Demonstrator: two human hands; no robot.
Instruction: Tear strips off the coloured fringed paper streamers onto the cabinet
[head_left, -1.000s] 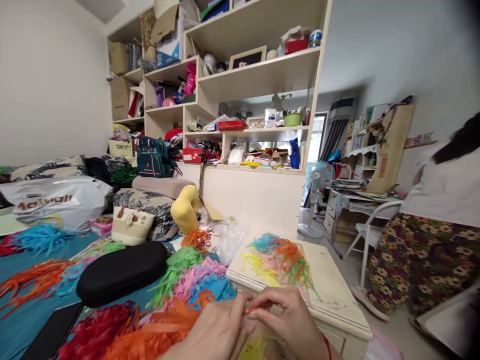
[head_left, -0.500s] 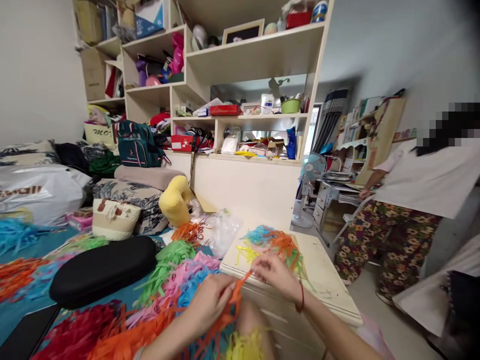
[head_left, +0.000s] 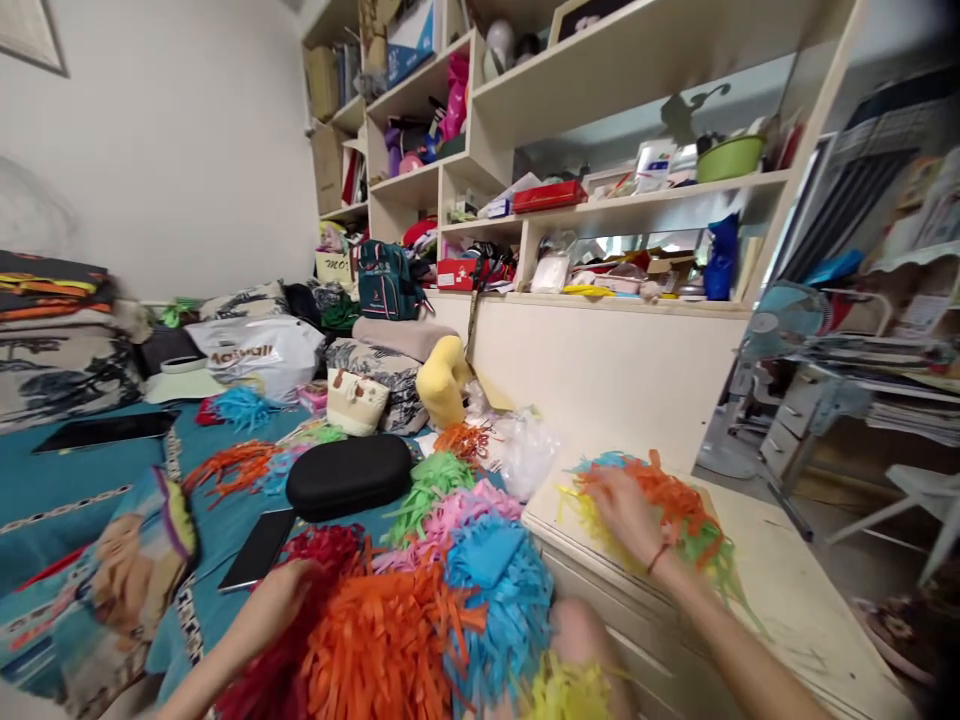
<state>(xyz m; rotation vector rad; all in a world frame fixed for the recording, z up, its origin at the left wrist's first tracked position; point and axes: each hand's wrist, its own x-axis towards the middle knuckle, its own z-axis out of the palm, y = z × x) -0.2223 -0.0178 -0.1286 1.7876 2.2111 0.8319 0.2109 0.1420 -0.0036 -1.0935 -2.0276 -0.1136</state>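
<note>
My right hand point(head_left: 624, 512) lies stretched out on a mixed heap of orange, green and yellow paper fringe point(head_left: 679, 505) on a low cream table point(head_left: 765, 570), fingers flat against the strips. My left hand point(head_left: 279, 598) reaches left to the edge of a red fringe pile point(head_left: 330, 550) on the teal bed cover; its fingers are blurred and partly buried. Between my arms lie an orange fringe pile point(head_left: 375, 650), a blue fringe pile point(head_left: 499, 585) and some yellow fringe point(head_left: 562, 692) by my knee.
Pink fringe point(head_left: 457, 512) and green fringe point(head_left: 431, 480) lie further back, next to a black oval case point(head_left: 349, 475) and a dark flat tablet point(head_left: 259, 548). A clear plastic bag point(head_left: 525, 455), a yellow pillow point(head_left: 442, 380) and crowded shelves point(head_left: 600, 205) stand behind. A fan point(head_left: 772, 322) is at right.
My hands have parted: the right moved out onto the table's heap, the left swung down to the red pile. My view turned left, and the person at right is out of sight.
</note>
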